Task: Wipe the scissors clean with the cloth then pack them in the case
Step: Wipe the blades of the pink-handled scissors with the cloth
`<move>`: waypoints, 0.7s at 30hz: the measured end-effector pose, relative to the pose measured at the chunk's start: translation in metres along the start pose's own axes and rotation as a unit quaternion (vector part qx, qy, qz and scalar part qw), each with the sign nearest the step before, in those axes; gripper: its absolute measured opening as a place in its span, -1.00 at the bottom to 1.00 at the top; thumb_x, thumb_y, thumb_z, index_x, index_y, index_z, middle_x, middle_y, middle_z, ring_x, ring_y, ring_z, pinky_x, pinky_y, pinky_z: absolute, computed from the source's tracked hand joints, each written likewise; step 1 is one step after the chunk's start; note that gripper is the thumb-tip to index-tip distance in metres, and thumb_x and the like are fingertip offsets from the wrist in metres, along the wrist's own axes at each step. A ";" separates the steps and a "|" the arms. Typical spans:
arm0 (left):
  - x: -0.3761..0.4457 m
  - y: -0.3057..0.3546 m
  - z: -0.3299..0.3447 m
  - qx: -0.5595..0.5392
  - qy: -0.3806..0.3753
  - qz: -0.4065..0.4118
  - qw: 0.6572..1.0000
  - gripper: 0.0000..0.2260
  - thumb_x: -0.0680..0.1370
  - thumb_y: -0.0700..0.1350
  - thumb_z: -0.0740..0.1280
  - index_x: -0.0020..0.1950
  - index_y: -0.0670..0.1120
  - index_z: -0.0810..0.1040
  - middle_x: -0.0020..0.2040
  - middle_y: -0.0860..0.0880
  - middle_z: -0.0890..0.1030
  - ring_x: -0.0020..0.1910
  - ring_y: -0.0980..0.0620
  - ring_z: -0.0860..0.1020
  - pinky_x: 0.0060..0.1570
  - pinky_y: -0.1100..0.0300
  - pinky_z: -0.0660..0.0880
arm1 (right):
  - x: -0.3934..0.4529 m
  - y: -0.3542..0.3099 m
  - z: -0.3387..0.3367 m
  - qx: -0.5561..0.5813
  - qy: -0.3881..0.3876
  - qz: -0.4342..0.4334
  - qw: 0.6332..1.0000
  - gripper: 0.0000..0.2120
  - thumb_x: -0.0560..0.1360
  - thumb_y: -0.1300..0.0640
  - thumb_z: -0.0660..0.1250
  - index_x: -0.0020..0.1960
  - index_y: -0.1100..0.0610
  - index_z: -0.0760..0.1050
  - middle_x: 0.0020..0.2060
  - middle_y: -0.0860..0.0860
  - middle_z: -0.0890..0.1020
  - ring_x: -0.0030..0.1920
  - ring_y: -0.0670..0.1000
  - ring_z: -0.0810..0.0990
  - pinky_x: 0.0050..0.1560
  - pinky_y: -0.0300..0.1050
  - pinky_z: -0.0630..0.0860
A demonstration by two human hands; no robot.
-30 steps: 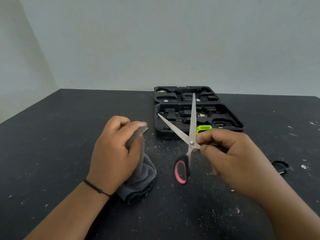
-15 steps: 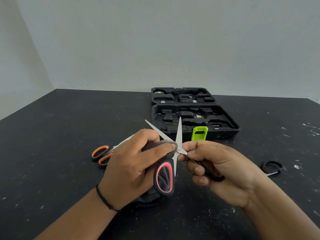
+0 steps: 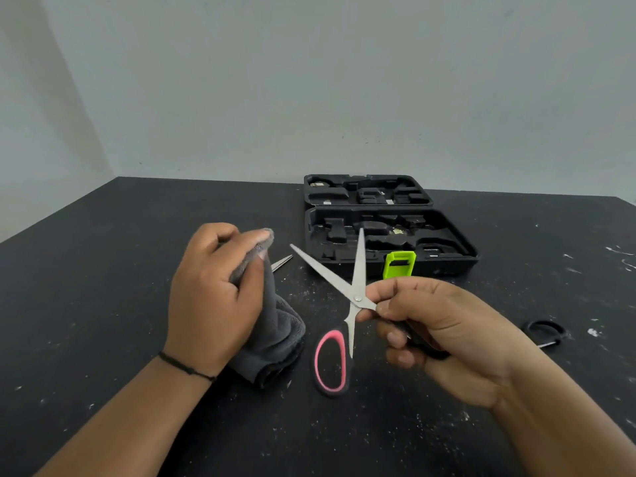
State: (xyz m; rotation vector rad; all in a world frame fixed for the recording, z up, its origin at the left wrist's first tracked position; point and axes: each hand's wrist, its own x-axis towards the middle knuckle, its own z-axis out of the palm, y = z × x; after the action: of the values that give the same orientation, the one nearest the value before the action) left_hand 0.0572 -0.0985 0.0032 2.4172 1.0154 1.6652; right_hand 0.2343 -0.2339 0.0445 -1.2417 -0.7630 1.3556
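Observation:
My right hand (image 3: 437, 332) grips the pink-and-black scissors (image 3: 347, 294) by one handle, held above the table with the blades spread apart and pointing away from me. The free pink handle loop (image 3: 331, 361) hangs down. My left hand (image 3: 213, 294) grips a folded dark grey cloth (image 3: 272, 335) just left of the blades, apart from them. The open black case (image 3: 385, 232) with a green latch (image 3: 399, 265) lies behind on the black table (image 3: 103, 304).
A second pair of scissors lies behind my left hand, only its blade tip (image 3: 282, 262) showing. A black-handled pair (image 3: 545, 333) lies at the right. White specks litter the table. A pale wall stands behind the case.
My left hand with the cloth has pulled away from the blades to the left. The scissors moved slightly right and the blades now stand bare.

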 end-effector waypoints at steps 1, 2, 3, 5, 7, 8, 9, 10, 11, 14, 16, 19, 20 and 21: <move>-0.002 0.004 -0.001 -0.007 -0.008 0.029 1.000 -0.80 0.47 -0.27 0.35 0.06 -0.14 0.67 -0.09 -0.07 0.50 -0.12 0.14 0.43 -0.06 0.51 0.32 | 0.001 0.000 0.000 -0.014 0.018 -0.006 1.000 -0.82 0.48 0.44 0.15 -0.04 0.31 0.50 -0.29 0.14 0.62 -0.51 -0.08 0.38 -0.57 -0.24 0.32; -0.004 0.010 -0.001 -0.019 -0.027 0.068 0.997 -0.81 0.47 -0.27 0.36 0.05 -0.13 0.67 -0.10 -0.07 0.50 -0.16 0.10 0.45 -0.11 0.43 0.38 | 0.002 0.001 0.000 -0.032 0.034 -0.012 0.999 -0.83 0.48 0.44 0.16 -0.03 0.31 0.50 -0.29 0.14 0.63 -0.51 -0.08 0.38 -0.57 -0.24 0.33; -0.007 0.017 -0.002 -0.029 -0.049 0.112 0.992 -0.82 0.48 -0.27 0.36 0.04 -0.13 0.68 -0.11 -0.07 0.50 -0.20 0.07 0.46 -0.18 0.34 0.42 | 0.003 0.002 0.001 -0.054 0.044 -0.015 0.997 -0.83 0.49 0.44 0.17 -0.03 0.32 0.51 -0.30 0.13 0.63 -0.51 -0.08 0.39 -0.56 -0.24 0.34; -0.009 0.029 -0.001 -0.020 -0.103 0.195 0.975 -0.83 0.53 -0.23 0.32 0.04 -0.12 0.68 -0.11 -0.07 0.51 -0.28 0.06 0.46 -0.32 0.24 0.43 | 0.003 0.005 0.001 -0.109 0.052 -0.021 0.993 -0.83 0.49 0.44 0.17 -0.02 0.34 0.51 -0.37 0.05 0.62 -0.51 -0.09 0.39 -0.53 -0.24 0.36; -0.007 0.035 -0.002 0.007 -0.168 0.238 0.957 -0.72 0.63 -0.09 0.16 0.04 -0.09 0.68 -0.11 -0.06 0.53 -0.31 0.07 0.44 -0.37 0.25 0.37 | 0.003 0.007 0.001 -0.146 0.050 -0.029 0.988 -0.83 0.49 0.42 0.17 -0.01 0.34 0.51 -0.48 -0.04 0.58 -0.52 -0.10 0.40 -0.51 -0.24 0.37; -0.006 0.036 -0.003 0.017 -0.193 0.243 0.950 -0.67 0.65 -0.06 0.11 0.04 -0.07 0.67 -0.11 -0.06 0.53 -0.31 0.07 0.43 -0.37 0.26 0.34 | 0.003 0.008 0.001 -0.153 0.050 -0.034 0.986 -0.83 0.49 0.42 0.17 -0.01 0.32 0.52 -0.48 -0.04 0.58 -0.52 -0.10 0.40 -0.50 -0.24 0.37; -0.005 0.035 -0.003 0.026 -0.205 0.242 0.948 -0.69 0.63 -0.09 0.12 0.04 -0.06 0.67 -0.11 -0.06 0.53 -0.31 0.08 0.42 -0.37 0.26 0.33 | 0.002 0.007 0.001 -0.153 0.054 -0.039 0.986 -0.83 0.49 0.43 0.17 -0.02 0.31 0.52 -0.43 -0.01 0.60 -0.51 -0.09 0.41 -0.49 -0.23 0.38; -0.005 0.033 -0.002 0.033 -0.204 0.234 0.950 -0.76 0.59 -0.15 0.20 0.04 -0.05 0.67 -0.11 -0.06 0.53 -0.32 0.07 0.42 -0.40 0.24 0.35 | 0.002 0.006 0.000 -0.149 0.058 -0.043 0.986 -0.82 0.49 0.43 0.17 -0.03 0.31 0.52 -0.37 0.05 0.62 -0.50 -0.09 0.41 -0.49 -0.22 0.37; -0.005 0.031 -0.002 0.038 -0.196 0.217 0.956 -0.80 0.53 -0.22 0.27 0.04 -0.05 0.66 -0.11 -0.06 0.52 -0.35 0.06 0.43 -0.44 0.21 0.39 | 0.001 0.005 0.000 -0.146 0.060 -0.045 0.986 -0.82 0.48 0.44 0.17 -0.04 0.33 0.52 -0.32 0.09 0.63 -0.50 -0.08 0.40 -0.49 -0.22 0.36; -0.004 0.023 0.001 0.063 -0.172 0.136 0.974 -0.81 0.47 -0.24 0.33 0.01 -0.05 0.66 -0.13 -0.06 0.50 -0.44 0.01 0.41 -0.53 0.17 0.39 | 0.001 0.005 -0.003 -0.156 0.056 -0.042 0.985 -0.81 0.47 0.46 0.16 -0.03 0.36 0.52 -0.28 0.13 0.64 -0.50 -0.08 0.39 -0.50 -0.22 0.35; -0.003 0.019 0.001 0.084 -0.168 0.076 0.979 -0.83 0.50 -0.23 0.35 0.01 -0.03 0.66 -0.14 -0.03 0.47 -0.46 0.01 0.39 -0.55 0.21 0.35 | 0.001 0.004 -0.004 -0.164 0.056 -0.039 0.984 -0.81 0.47 0.45 0.16 -0.03 0.34 0.53 -0.28 0.11 0.64 -0.50 -0.07 0.39 -0.49 -0.21 0.34; -0.004 0.017 0.000 0.081 -0.149 0.010 0.985 -0.83 0.47 -0.21 0.40 0.01 -0.02 0.67 -0.15 0.02 0.46 -0.45 0.03 0.42 -0.55 0.28 0.31 | 0.002 0.004 -0.004 -0.149 0.083 -0.052 0.984 -0.83 0.49 0.40 0.20 -0.05 0.26 0.55 -0.31 0.08 0.65 -0.50 -0.08 0.40 -0.49 -0.20 0.34; -0.005 0.019 -0.001 0.069 -0.143 0.003 0.987 -0.84 0.47 -0.17 0.39 0.02 -0.01 0.67 -0.14 0.04 0.46 -0.43 0.05 0.44 -0.52 0.30 0.33 | 0.003 0.004 -0.004 -0.145 0.103 -0.064 0.982 -0.83 0.50 0.37 0.22 -0.07 0.21 0.57 -0.37 0.04 0.62 -0.49 -0.08 0.40 -0.48 -0.20 0.35; -0.006 0.022 -0.001 0.050 -0.140 0.000 0.989 -0.84 0.48 -0.10 0.36 0.01 0.01 0.67 -0.14 0.06 0.46 -0.39 0.08 0.46 -0.49 0.30 0.38 | 0.003 0.004 -0.005 -0.151 0.127 -0.082 0.977 -0.82 0.51 0.34 0.23 -0.08 0.15 0.59 -0.44 0.00 0.58 -0.48 -0.08 0.41 -0.45 -0.18 0.36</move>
State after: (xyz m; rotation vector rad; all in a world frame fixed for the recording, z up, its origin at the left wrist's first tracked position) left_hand 0.0660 -0.1195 0.0072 2.6155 1.0742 1.2517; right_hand 0.2380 -0.2327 0.0389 -1.5191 -0.8903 0.9469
